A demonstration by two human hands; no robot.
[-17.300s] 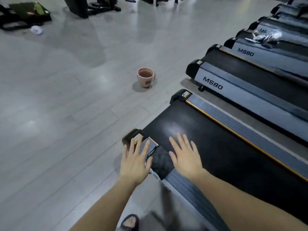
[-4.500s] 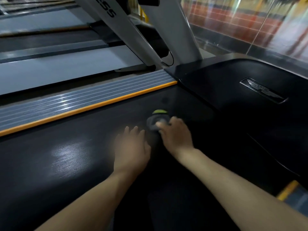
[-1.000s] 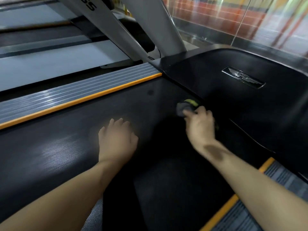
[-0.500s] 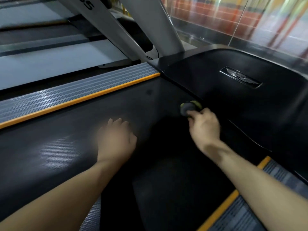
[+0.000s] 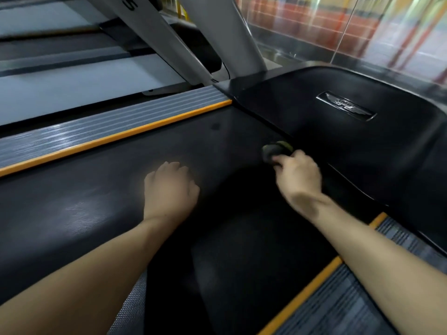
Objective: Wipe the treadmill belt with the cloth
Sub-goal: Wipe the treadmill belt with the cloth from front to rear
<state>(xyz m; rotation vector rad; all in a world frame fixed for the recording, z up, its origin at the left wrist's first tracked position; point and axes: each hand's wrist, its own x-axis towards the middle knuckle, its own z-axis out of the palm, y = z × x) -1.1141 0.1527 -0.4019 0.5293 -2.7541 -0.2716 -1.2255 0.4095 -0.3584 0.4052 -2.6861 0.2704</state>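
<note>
Surface: black textured treadmill belt (image 5: 101,189) runs between orange-edged grey ribbed side rails (image 5: 108,124), with the glossy black motor cover (image 5: 338,146) at the far right.
Cloth: small dark bunched cloth with a yellow-green edge (image 5: 272,151) sits on the belt's far end, against the cover.
Right hand (image 5: 298,176): fingers curled, pinching the cloth.
Left hand (image 5: 169,187): palm down on the belt, fingers loosely bent, holding nothing.
</note>
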